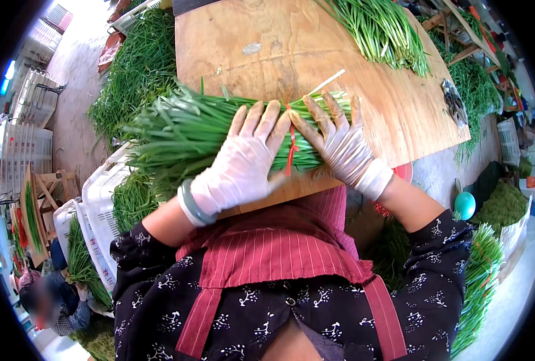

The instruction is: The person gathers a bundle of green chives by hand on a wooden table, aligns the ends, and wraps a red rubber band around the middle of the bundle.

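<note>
A thick bundle of green chives [183, 129] lies across the near edge of a wooden board, its leafy ends toward the left. A red tie [292, 147] runs around it near the pale stem ends, with a loose tail hanging toward me. My left hand [243, 156], in a whitish glove, lies over the bundle left of the tie, fingers stretched out and thumb along the near side. My right hand [341, 135], in a stained glove, rests over the stem end with fingers spread. Its thumb tip meets my left index fingertip at the tie. The bundle's underside is hidden.
More chives [381, 30] lie at the board's [231, 36] far right. Dark scissors [454, 102] sit near its right edge. Heaped chives [141, 72] and a white crate [108, 192] stand at the left. A teal balloon [464, 206] is at right; another person [69, 301] is at lower left.
</note>
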`<move>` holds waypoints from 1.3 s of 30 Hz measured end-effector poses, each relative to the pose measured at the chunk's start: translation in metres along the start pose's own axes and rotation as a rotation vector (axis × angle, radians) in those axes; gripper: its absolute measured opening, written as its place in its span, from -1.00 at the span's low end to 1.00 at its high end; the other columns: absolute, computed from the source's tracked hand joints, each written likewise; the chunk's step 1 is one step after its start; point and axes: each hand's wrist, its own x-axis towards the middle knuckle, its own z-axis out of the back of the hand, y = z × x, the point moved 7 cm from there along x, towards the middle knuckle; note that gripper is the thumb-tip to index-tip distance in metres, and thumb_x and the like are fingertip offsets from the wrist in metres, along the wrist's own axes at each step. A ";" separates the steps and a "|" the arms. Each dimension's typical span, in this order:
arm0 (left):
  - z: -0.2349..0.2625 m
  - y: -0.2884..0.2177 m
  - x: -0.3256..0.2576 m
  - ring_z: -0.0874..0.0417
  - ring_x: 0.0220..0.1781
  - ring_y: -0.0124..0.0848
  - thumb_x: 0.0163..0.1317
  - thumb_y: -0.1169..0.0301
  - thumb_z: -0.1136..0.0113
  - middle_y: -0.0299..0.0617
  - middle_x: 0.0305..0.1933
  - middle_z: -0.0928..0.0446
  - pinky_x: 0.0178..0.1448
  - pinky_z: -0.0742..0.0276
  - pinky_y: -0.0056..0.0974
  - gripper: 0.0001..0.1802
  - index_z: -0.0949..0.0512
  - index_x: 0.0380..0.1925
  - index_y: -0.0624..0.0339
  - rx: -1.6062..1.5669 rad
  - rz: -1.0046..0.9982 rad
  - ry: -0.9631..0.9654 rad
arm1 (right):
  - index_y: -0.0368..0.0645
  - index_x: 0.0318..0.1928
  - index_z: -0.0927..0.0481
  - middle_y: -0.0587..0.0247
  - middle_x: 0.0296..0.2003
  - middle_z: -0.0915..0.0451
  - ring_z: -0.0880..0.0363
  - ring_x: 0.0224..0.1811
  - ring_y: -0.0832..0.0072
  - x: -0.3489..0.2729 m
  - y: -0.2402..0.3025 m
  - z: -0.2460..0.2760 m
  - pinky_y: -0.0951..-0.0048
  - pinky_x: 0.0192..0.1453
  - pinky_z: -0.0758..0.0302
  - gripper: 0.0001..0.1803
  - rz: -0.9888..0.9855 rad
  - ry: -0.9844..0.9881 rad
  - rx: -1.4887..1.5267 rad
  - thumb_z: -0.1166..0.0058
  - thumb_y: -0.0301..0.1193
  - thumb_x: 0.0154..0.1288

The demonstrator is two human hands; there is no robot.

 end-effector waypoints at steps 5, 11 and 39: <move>-0.022 -0.005 -0.003 -0.21 0.28 0.00 0.00 0.21 -0.13 0.05 0.31 -0.13 0.35 -0.06 0.07 -0.22 -0.15 0.24 0.26 0.333 0.108 -0.142 | 0.17 0.34 -0.11 0.15 0.21 -0.31 -0.37 0.15 0.16 0.002 -0.001 -0.012 -0.10 0.26 -0.17 -0.28 0.060 -0.133 0.019 0.00 -0.20 0.13; -0.019 0.008 0.010 -0.39 0.14 -0.15 0.12 0.38 0.03 -0.07 0.16 -0.34 0.27 -0.25 -0.11 -0.45 -0.27 0.17 0.20 0.358 0.108 -0.234 | -0.02 0.35 -0.07 0.16 0.24 -0.27 -0.29 0.23 0.20 0.021 -0.009 0.014 -0.12 0.30 -0.10 0.09 0.040 0.060 -0.013 -0.29 0.01 -0.23; -0.011 0.036 0.040 -0.46 0.06 -0.13 -0.42 0.06 -0.50 -0.04 0.00 -0.41 0.14 -0.36 -0.16 0.05 -0.19 0.11 0.27 0.047 0.159 0.025 | 0.13 0.38 0.05 0.06 0.18 -0.33 -0.33 0.18 0.06 0.032 -0.027 -0.007 -0.07 0.28 -0.17 0.11 0.060 -0.007 0.189 -0.35 -0.19 -0.19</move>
